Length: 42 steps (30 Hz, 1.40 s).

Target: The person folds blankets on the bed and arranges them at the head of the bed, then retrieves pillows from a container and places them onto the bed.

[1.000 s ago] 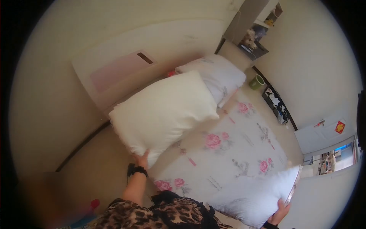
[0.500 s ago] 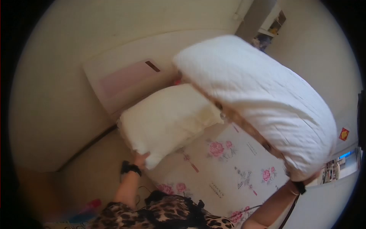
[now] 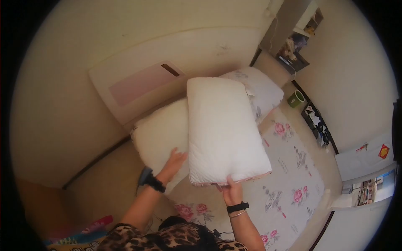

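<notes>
A plump white pillow [image 3: 224, 129] with pinkish piping is tilted up over the bed. My right hand [image 3: 233, 192] grips its near lower edge, thumb on top. Under and to the left of it lies a cream pillow [image 3: 161, 129], partly covered. My left hand [image 3: 175, 164] is over the cream pillow, fingers stretched toward the white pillow's left side and holding nothing. Behind the white pillow, a pillow in a floral case [image 3: 268, 94] rests near the headboard. The floral bed sheet [image 3: 289, 171] spreads below them.
A pale headboard [image 3: 134, 90] with a pink panel stands against the wall. On the floor to the right are a green bin [image 3: 295, 99] and a black box of items [image 3: 317, 125]. A bedside cabinet [image 3: 272, 69] stands at the bed's far corner. Colourful cloth [image 3: 79, 238] shows at lower left.
The white pillow has swung down and left, now overlapping the cream pillow. My right hand moved left with it. My left hand has let go of the cream pillow's corner and moved right.
</notes>
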### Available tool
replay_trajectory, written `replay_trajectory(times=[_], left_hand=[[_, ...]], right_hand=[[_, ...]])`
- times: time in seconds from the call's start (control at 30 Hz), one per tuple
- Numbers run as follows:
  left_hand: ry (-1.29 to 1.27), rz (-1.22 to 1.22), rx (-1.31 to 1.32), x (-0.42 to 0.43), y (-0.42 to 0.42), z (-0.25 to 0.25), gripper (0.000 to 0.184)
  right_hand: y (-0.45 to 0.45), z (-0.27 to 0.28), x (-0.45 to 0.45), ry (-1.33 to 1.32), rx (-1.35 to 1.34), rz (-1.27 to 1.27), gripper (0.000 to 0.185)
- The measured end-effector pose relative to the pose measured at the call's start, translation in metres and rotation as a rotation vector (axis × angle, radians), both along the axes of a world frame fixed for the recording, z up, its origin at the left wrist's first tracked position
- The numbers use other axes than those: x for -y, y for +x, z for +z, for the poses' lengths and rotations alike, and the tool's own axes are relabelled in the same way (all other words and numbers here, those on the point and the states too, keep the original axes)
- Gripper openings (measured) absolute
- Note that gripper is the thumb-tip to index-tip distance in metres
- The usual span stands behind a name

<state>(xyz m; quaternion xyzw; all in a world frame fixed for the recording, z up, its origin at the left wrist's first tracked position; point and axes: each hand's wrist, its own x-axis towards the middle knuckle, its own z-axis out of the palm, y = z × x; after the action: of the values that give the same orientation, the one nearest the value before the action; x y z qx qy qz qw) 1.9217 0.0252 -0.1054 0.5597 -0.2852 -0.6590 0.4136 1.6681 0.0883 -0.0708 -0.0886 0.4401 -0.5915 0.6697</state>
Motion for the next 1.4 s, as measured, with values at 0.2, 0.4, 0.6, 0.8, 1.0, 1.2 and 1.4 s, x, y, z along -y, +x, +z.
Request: replay_trajectory(times=[0.2, 0.4, 0.6, 0.8, 1.0, 1.2, 1.4], left_hand=[[-0.034, 0.008, -0.301, 0.074, -0.048, 0.048, 0.079], [-0.242, -0.053, -0.12, 0.099, -0.062, 0.01, 0.085], [-0.129, -0.141, -0.377, 0.106, -0.079, 0.054, 0.076], [-0.389, -0.33, -0.377, 0.066, -0.084, 0.194, 0.077], [-0.507, -0.735, -0.35, 0.008, -0.084, 0.204, 0.077], [-0.76, -0.789, -0.072, 0.054, -0.103, 0.179, 0.071], [-1.053, -0.808, 0.228, 0.105, -0.109, 0.238, 0.062]], right_hand=[[-0.058, 0.059, 0.006, 0.144, -0.44, 0.564, 0.023], [-0.199, -0.015, 0.076, 0.075, -1.401, -0.058, 0.041], [-0.19, -0.083, 0.103, 0.166, -0.796, 0.151, 0.042], [-0.175, 0.043, 0.04, -0.508, -0.74, 0.303, 0.037], [-0.165, 0.144, -0.087, -0.22, -0.555, -0.161, 0.048], [-0.165, 0.14, -0.076, -0.4, -0.706, -0.253, 0.051], [-0.155, 0.16, -0.043, -0.554, -0.917, -0.428, 0.049]])
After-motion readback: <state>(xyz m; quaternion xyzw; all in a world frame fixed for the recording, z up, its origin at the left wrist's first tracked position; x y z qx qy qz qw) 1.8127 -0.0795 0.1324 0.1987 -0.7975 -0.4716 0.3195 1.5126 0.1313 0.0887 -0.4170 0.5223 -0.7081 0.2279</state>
